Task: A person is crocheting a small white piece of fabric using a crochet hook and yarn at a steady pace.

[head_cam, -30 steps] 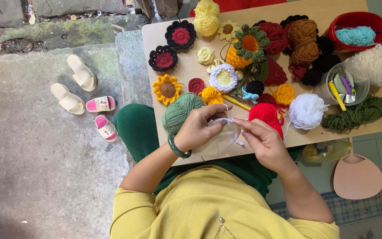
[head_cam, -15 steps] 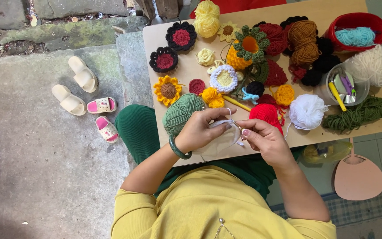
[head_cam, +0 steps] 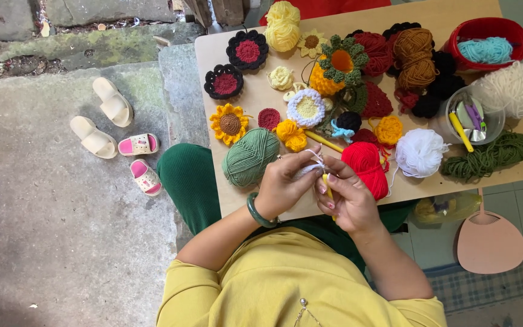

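The left hand (head_cam: 286, 184) is closed around a small piece of white crochet work (head_cam: 311, 168), pinching it between thumb and fingers near the front edge of the bench (head_cam: 246, 200). A dark green bangle (head_cam: 256, 213) sits on the left wrist. The right hand (head_cam: 349, 200) is just beside the left one, almost touching it, and its fingers are clamped on a yellow crochet hook (head_cam: 328, 189) whose tip points up into the white work. A thin white thread goes from the work toward the white yarn ball (head_cam: 420, 152) on the right.

Near the left hand lies a green yarn ball (head_cam: 249, 156), and just beside the right hand is a red yarn ball (head_cam: 365, 166). Farther on the bench there are many finished flowers: a yellow sunflower (head_cam: 229, 123), two black flowers with red centre (head_cam: 247, 51) and a white round flower (head_cam: 305, 108). A red basket (head_cam: 486, 37) with light blue yarn stands at the far right corner, next to a cream yarn ball (head_cam: 513, 89) and a clear cup (head_cam: 468, 116) with tools (I cannot tell exactly which tools). Loose dark green yarn (head_cam: 491, 156) lies at the right edge.

On the stone floor to the left are two cream slippers (head_cam: 103, 118) and two small pink slippers (head_cam: 141, 160). A pink fan (head_cam: 490, 242) lies on the floor at the right
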